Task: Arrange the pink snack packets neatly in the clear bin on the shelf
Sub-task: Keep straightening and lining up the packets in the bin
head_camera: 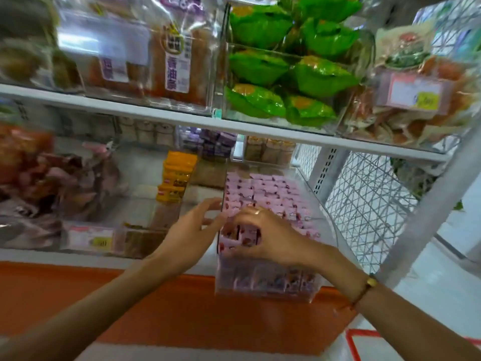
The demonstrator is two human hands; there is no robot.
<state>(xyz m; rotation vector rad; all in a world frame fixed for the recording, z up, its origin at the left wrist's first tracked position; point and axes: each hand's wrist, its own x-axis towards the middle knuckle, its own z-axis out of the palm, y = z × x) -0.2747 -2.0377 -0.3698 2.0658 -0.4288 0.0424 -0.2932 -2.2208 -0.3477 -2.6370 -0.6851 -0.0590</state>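
From the head view, the clear bin stands on the lower shelf, at its right end beside the wire mesh side panel. Rows of pink snack packets fill the bin. The right hand reaches into the front of the bin, its fingers curled around a few packets. The left hand is spread, its fingertips touching the bin's left wall. Green packets lie on the shelf above.
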